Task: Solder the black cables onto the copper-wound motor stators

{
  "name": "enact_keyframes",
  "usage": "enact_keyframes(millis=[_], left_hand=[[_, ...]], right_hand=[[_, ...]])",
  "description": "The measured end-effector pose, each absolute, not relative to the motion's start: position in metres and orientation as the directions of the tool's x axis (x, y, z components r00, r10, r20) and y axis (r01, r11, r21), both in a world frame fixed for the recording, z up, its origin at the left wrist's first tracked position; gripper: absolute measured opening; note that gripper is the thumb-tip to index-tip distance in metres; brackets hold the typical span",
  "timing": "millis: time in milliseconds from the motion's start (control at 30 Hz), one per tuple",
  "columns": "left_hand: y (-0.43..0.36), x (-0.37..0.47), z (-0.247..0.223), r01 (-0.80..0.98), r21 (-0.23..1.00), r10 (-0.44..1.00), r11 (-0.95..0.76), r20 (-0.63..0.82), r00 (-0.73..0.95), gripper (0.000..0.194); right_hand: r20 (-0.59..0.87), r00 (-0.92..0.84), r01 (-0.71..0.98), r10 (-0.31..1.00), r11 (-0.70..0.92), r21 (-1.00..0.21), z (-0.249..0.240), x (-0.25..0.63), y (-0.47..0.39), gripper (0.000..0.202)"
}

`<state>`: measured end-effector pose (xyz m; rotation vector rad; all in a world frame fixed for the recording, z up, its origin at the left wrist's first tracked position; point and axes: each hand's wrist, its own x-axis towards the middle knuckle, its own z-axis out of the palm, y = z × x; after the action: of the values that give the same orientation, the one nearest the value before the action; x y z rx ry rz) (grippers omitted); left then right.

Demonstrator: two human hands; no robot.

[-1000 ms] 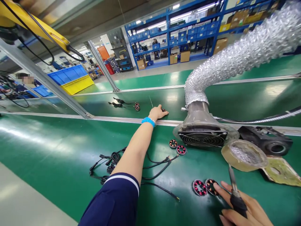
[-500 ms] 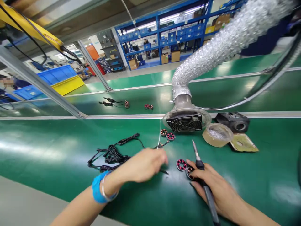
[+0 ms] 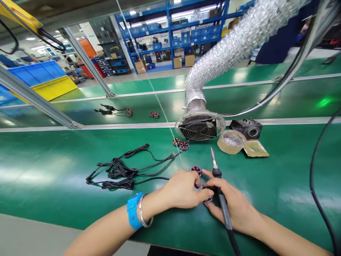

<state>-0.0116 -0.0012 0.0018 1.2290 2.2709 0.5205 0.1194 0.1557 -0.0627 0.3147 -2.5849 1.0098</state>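
A soldering iron (image 3: pixel 224 209) is gripped in my right hand (image 3: pixel 236 204), its tip pointing up and away. The thumb and fingers of that hand also flank a small round motor coil (image 3: pixel 208 198) on the table. My left hand (image 3: pixel 183 190) is closed at the same coil from the left, its thumb over the coil's edge and partly hiding it. A second round coil with red windings (image 3: pixel 196 170) lies just beyond my fingertips. One black cable (image 3: pixel 153 179) runs beneath my left hand, where its end is hidden.
Bundled black cables (image 3: pixel 118 167) lie left on the green table. Two more coils (image 3: pixel 183 145) sit before a fan (image 3: pixel 198 129) on a silver duct (image 3: pixel 213 67). Right of it are a tape roll (image 3: pixel 231 142), a yellowish sponge (image 3: pixel 255 148) and a black holder (image 3: pixel 247 128).
My left hand has moved right, onto the coil by my right hand. The right hand still holds the soldering iron. The camera view has shifted, so the scene sits further left.
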Motion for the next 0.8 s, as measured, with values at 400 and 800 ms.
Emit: enact_keyframes(millis=[400, 800], left_hand=[[-0.006, -0.017, -0.016, -0.097, 0.871, 0.765, 0.481, -0.471, -0.439, 0.019], [-0.011, -0.013, -0.006, 0.092, 0.797, 0.730, 0.597, -0.492, -0.475, 0.027]], right_hand=[[0.351, -0.936, -0.272, -0.022, 0.679, -0.682, -0.070, 0.118, 0.147, 0.043], [0.351, -0.936, -0.237, 0.028, 0.688, -0.686, -0.064, 0.117, 0.143, 0.038]])
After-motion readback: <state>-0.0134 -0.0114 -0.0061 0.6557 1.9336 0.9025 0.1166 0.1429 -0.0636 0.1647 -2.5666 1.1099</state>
